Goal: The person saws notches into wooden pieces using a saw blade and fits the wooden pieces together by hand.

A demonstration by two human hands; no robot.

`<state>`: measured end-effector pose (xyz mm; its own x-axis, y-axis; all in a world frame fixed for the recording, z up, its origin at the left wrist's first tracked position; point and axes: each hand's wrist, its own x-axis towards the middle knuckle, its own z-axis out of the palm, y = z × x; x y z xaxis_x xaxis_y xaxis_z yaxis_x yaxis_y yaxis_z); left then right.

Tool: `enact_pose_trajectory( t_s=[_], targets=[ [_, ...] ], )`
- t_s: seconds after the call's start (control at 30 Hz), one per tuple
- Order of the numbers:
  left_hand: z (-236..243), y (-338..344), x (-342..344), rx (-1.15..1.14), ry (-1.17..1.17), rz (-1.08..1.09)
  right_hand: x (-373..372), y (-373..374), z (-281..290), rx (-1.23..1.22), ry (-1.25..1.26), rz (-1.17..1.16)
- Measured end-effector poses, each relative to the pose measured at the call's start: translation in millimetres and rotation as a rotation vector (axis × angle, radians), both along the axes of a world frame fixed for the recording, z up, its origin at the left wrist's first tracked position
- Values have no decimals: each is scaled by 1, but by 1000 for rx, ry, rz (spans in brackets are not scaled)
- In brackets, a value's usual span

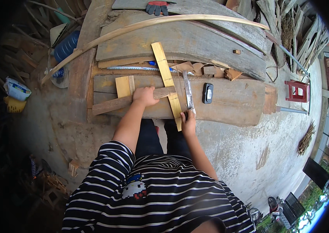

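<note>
My left hand (145,96) is closed over a dark brown wooden strip (112,105), pressing it down on the grey plank bench (226,110). The strip's right end meets a long yellow wooden strip (163,66) that lies crosswise, with dark pencil-like lines across it. My right hand (188,120) is closed round the near end of a long, narrow, shiny metal tool (188,89), just right of the yellow strip; its exact kind is unclear. A short yellow wooden block (123,86) sits beside my left hand, partly under the brown strip.
A black device (207,93) lies right of the metal tool. Wood offcuts (209,70) and a tape-like measuring strip (131,68) fill the gap between planks. A long bent wooden strip (133,26) crosses behind. Farther off are a glove (157,7) and a red stool (297,91).
</note>
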<state>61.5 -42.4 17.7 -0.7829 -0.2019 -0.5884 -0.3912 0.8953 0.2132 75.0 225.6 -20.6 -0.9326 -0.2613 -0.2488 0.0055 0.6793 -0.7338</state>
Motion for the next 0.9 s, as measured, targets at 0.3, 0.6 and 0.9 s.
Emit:
enact_pose_trajectory(
  t_s=[0.3, 0.6, 0.9],
  targets=[
    [-2, -1, -1, 18, -15, -2, -14, -26, 18, 137, -171, 215],
    [-3, -2, -1, 17, -19, -14, 30, 6, 28, 224, -196, 263],
    [-6, -3, -1, 36, -13, 3, 23, -18, 6, 239, -152, 201]
  ],
)
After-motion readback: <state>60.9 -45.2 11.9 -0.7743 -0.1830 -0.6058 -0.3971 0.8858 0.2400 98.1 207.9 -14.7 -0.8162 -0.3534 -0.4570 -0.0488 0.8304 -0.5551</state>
